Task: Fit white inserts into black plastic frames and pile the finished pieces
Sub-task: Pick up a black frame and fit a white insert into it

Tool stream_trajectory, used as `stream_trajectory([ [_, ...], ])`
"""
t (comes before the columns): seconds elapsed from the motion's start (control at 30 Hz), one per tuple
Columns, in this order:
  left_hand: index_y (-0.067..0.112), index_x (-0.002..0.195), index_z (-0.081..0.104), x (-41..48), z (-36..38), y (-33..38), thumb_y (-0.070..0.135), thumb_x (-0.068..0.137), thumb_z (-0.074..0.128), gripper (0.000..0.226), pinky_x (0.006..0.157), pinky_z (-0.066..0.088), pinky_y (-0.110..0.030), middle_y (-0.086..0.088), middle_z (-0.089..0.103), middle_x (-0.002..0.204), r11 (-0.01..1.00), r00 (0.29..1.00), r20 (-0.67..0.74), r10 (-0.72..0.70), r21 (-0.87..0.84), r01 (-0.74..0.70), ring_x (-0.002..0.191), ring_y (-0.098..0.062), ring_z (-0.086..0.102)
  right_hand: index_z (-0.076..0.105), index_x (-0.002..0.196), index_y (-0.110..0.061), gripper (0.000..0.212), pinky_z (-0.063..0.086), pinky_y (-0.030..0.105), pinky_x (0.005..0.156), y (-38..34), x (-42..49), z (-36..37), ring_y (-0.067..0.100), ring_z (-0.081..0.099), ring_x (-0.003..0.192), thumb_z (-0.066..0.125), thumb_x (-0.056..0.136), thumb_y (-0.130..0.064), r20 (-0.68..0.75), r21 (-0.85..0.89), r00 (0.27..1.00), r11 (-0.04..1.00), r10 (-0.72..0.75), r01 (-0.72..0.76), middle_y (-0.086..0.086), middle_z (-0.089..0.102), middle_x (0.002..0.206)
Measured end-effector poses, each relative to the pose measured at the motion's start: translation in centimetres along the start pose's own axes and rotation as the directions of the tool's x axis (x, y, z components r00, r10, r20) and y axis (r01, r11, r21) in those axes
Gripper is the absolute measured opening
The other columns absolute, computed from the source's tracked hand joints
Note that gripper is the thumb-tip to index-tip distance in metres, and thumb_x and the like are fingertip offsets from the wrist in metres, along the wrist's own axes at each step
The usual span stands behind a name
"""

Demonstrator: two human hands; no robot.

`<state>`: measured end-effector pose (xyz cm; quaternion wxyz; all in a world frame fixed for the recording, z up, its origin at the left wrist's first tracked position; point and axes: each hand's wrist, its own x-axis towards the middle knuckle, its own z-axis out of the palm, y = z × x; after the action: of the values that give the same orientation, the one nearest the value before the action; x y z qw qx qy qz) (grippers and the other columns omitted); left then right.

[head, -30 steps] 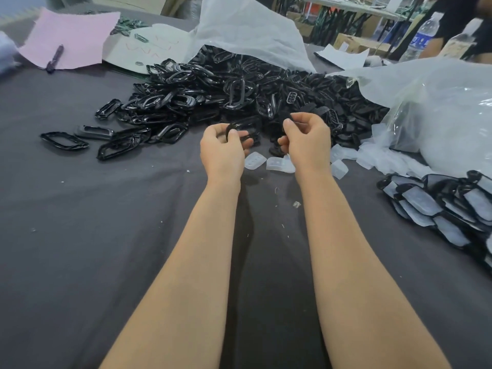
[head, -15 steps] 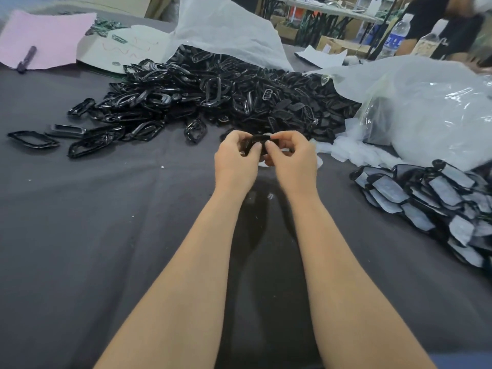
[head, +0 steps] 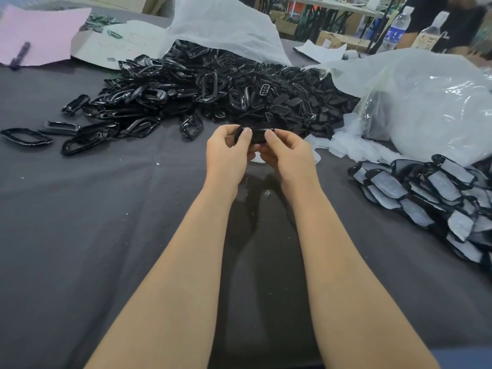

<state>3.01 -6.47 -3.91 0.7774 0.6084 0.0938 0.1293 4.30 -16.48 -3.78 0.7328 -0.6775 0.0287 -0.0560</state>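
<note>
— Both hands have come together since a second ago, when they were apart, each one near the heap. Now the left grip [head: 229,153] and the right grip [head: 288,155] are closed on one black frame [head: 255,135], with the thumbs on top and the fingers curled under it.

— Where is this frame exactly?

— It is lifted above the desk [head: 80,235], just in front of the heap of empty black frames [head: 213,83]. Whether a white insert is already inside it, I cannot tell, because the fingers cover this part.

— So what can go wrong?

— I think the insert may go in crooked, with one edge seated and the other out, if the thumbs do not press evenly. Pressing too strongly could bend the thin frame, or make it jump out of the fingers into the heap, where it mixes with the empty ones.

— And the piling?

— The pile of finished pieces [head: 431,193] is well apart, on the right side, and it lies loose. A piece thrown carelessly could slide off it, or land among the loose white inserts [head: 343,145] beside the clear bag [head: 426,102].
</note>
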Motion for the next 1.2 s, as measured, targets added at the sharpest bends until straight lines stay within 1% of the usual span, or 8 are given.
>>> stream_trajectory([
  [0.17,0.009,0.104,0.057,-0.1,0.0,0.0,0.012,0.097,0.056,0.007,0.069,0.057,-0.020,0.000,0.067,0.086,0.998,0.999,0.036,-0.026,-0.050,0.028,0.065,-0.003,0.068,0.061,0.088,-0.013,0.007,0.051,0.019,0.061,-0.1,0.1,-0.1,0.006,0.062,0.061,0.062,0.092,-0.018,-0.017,0.051,1.000,0.998,0.024,-0.023,-0.001,0.065,0.069],
  [0.4,0.020,0.099,0.056,-0.5,0.1,-0.2,0.013,0.095,0.058,0.009,0.080,0.059,-0.032,-0.008,0.070,0.099,0.953,0.993,0.023,0.114,0.280,-0.116,0.078,-0.012,0.071,0.055,0.099,-0.013,0.011,0.056,0.039,0.084,0.0,-0.3,0.2,0.024,0.068,0.084,0.062,0.091,-0.015,-0.129,-0.260,0.982,0.960,-0.138,0.101,0.006,0.066,0.090],
  [0.57,0.021,0.102,0.058,-0.5,-0.1,-0.2,0.016,0.096,0.057,0.008,0.067,0.058,-0.024,-0.005,0.070,0.093,0.900,0.983,0.028,0.179,0.398,-0.175,0.062,-0.004,0.067,0.053,0.100,-0.015,0.013,0.054,0.033,0.081,-0.2,-0.8,0.5,0.024,0.067,0.085,0.062,0.090,-0.017,-0.116,-0.418,0.960,0.889,-0.255,0.186,0.007,0.066,0.089],
  [0.7,0.025,0.087,0.053,-0.2,-0.3,0.2,0.010,0.096,0.054,0.018,0.066,0.056,-0.024,0.000,0.065,0.071,0.954,0.984,-0.056,0.167,0.262,-0.147,0.058,-0.004,0.063,0.058,0.106,-0.010,0.014,0.050,0.021,0.078,-0.4,-0.6,0.4,0.021,0.066,0.084,0.058,0.093,-0.016,-0.131,-0.377,0.949,0.900,-0.287,0.220,0.005,0.068,0.089],
  [0.8,0.024,0.086,0.050,0.4,-1.0,0.7,0.007,0.097,0.051,0.021,0.057,0.053,-0.020,0.000,0.061,0.066,0.996,0.974,-0.211,0.084,0.019,-0.082,0.049,0.000,0.057,0.064,0.111,-0.009,0.020,0.040,0.007,0.072,-0.2,-0.4,-0.2,0.014,0.060,0.086,0.052,0.095,-0.014,-0.101,-0.587,0.920,0.769,-0.379,0.253,0.000,0.066,0.096],
  [0.93,0.010,0.105,0.050,0.9,-1.4,0.8,0.007,0.098,0.050,0.007,0.055,0.049,-0.017,-0.002,0.060,0.069,0.979,0.942,-0.335,-0.005,-0.192,-0.063,0.052,-0.002,0.056,0.066,0.115,-0.016,0.028,0.039,0.031,0.093,0.6,-0.1,0.1,0.027,0.050,0.114,0.057,0.091,-0.027,0.111,-0.829,0.965,0.513,-0.238,0.222,0.008,0.057,0.121],
  [1.03,0.007,0.112,0.049,0.9,-1.4,0.9,0.008,0.098,0.050,0.014,0.054,0.049,-0.017,0.000,0.060,0.068,0.969,0.933,-0.360,-0.029,-0.238,-0.061,0.052,-0.002,0.055,0.059,0.126,-0.025,0.040,0.034,0.037,0.098,0.8,-0.3,0.6,0.028,0.039,0.121,0.058,0.090,-0.043,0.146,-0.928,0.980,0.325,-0.135,0.183,0.004,0.047,0.130],
  [1.2,0.005,0.117,0.050,0.8,-1.3,1.0,0.009,0.098,0.051,0.019,0.052,0.048,-0.016,-0.002,0.061,0.069,0.967,0.940,-0.331,-0.077,-0.254,-0.010,0.050,-0.002,0.054,0.067,0.115,-0.020,0.029,0.037,0.038,0.095,0.8,-0.5,0.9,0.028,0.044,0.113,0.050,0.097,-0.034,0.121,-0.894,0.965,0.398,-0.233,0.208,0.007,0.055,0.122],
])
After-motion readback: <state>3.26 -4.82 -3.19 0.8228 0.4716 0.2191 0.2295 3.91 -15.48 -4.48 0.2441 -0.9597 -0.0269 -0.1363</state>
